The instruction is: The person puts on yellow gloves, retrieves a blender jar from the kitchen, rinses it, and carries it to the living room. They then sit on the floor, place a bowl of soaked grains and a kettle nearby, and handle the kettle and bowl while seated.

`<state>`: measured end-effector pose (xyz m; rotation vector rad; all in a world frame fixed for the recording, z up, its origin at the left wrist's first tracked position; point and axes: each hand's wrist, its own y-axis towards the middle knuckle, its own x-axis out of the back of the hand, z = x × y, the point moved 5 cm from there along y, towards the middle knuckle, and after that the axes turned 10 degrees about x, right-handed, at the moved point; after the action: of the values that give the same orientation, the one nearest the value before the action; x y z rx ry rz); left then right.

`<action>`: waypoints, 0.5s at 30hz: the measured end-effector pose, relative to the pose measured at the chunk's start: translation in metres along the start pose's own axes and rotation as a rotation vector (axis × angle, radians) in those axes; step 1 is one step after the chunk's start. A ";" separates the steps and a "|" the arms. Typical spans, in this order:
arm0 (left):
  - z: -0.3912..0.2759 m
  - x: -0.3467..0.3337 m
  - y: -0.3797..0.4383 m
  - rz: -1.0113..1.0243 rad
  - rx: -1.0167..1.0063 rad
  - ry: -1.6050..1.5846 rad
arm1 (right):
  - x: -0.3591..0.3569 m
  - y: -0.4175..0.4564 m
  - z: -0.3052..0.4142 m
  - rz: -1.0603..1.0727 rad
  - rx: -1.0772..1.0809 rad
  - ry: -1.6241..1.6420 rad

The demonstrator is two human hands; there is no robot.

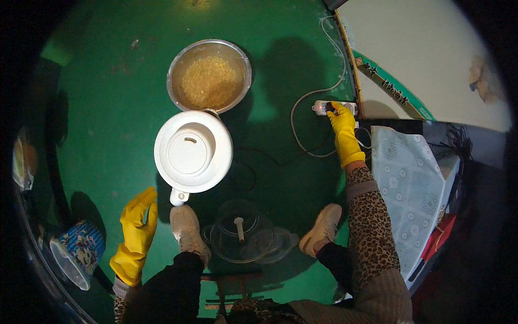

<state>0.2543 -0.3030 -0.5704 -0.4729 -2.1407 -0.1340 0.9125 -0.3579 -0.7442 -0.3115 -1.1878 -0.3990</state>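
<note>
My right hand, in a yellow rubber glove, grips a black plug at a white power strip on the floor. A small red light glows on the strip. My left hand, gloved alike, hovers with its thumb apart from the fingers and nothing in it. To its upper right stands a white round plastic appliance with a recessed centre and a tab on its near side. Just beyond sits a metal basin of yellowish kernels in cloudy liquid.
Between my shoes is a clear plastic container with a white shaft. A pale cable loops over the green floor. A patterned cloth hangs at right, below a pale board. A blue patterned tub lies left.
</note>
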 end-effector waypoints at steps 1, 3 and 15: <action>0.002 -0.001 0.000 0.002 0.002 0.000 | -0.001 -0.001 -0.001 -0.013 0.036 -0.040; 0.001 -0.001 0.000 -0.007 0.002 0.003 | -0.001 0.001 -0.001 -0.041 0.114 -0.115; 0.002 -0.006 -0.006 -0.015 -0.070 0.014 | -0.015 -0.006 -0.008 -0.157 0.034 0.074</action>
<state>0.2532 -0.3098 -0.5763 -0.4958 -2.1311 -0.2210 0.9113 -0.3648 -0.7610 -0.1731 -1.1483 -0.5220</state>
